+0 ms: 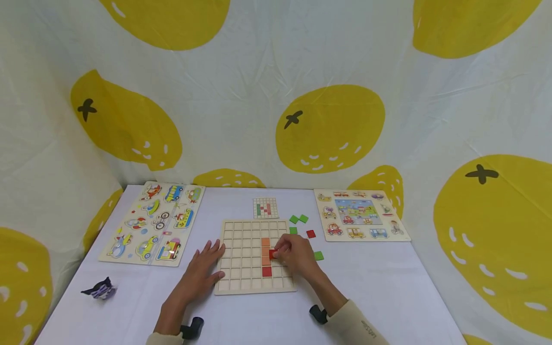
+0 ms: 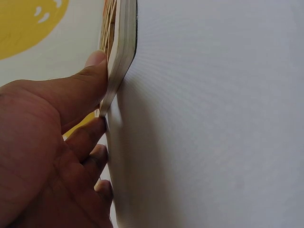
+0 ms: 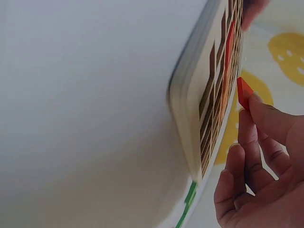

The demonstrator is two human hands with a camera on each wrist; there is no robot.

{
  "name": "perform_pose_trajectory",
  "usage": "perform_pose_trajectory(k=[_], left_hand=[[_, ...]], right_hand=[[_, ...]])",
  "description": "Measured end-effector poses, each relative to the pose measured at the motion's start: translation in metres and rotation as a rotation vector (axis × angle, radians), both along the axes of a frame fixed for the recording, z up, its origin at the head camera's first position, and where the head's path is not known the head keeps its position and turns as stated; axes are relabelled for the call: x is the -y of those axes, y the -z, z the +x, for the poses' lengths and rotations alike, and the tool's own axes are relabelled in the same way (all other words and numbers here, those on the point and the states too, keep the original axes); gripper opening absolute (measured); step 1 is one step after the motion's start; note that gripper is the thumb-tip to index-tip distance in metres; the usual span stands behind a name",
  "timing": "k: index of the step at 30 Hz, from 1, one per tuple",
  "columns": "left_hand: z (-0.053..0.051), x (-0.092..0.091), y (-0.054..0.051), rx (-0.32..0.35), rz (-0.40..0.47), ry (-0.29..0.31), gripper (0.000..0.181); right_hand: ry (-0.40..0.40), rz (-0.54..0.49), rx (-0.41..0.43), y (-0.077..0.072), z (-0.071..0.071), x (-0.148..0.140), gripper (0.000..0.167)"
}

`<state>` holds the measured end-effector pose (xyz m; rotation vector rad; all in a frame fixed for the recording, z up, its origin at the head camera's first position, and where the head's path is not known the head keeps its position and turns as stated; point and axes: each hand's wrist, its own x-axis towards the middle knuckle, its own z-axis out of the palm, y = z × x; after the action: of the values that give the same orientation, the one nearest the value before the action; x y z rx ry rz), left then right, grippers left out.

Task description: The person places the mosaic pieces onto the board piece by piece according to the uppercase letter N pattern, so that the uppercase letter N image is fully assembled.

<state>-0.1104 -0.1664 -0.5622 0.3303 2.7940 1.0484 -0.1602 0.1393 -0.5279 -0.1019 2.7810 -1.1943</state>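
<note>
Pale cuff (image 1: 355,326) foremost, and the right hand (image 1: 297,258) pinches a red tile (image 1: 272,254) by thumb and fingertip, above the wooden board (image 1: 254,292)! Left hand (image 1: 201,272), fingers loosely spread (nothing gripped), touches its edge. Placing seems underway; next likely calls for squaring that thin tile with the recessed grid, beside 3 orange tiles (image 1: 265,251).

So the table area is basically walled in by creased white cloth (image 1: 241,110), printed with huge yellow fruits (image 1: 330,127). A white tabletop (image 1: 388,287) is softly lit.
</note>
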Motion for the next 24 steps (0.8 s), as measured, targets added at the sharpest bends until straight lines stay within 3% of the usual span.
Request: perform_pose_trajectory(k=[8, 24], left_hand=[[-0.001, 0.001, 0.002, 0.001, -0.004, 0.002, 0.083], [-0.001, 0.001, 0.004, 0.007, -0.007, 0.0, 0.083]], right_hand=[[-0.066, 0.043, 0.009, 0.008, 0.007, 0.025, 0.017], [-0.154, 0.124, -0.044, 0.012, 0.004, 0.046, 0.015]])
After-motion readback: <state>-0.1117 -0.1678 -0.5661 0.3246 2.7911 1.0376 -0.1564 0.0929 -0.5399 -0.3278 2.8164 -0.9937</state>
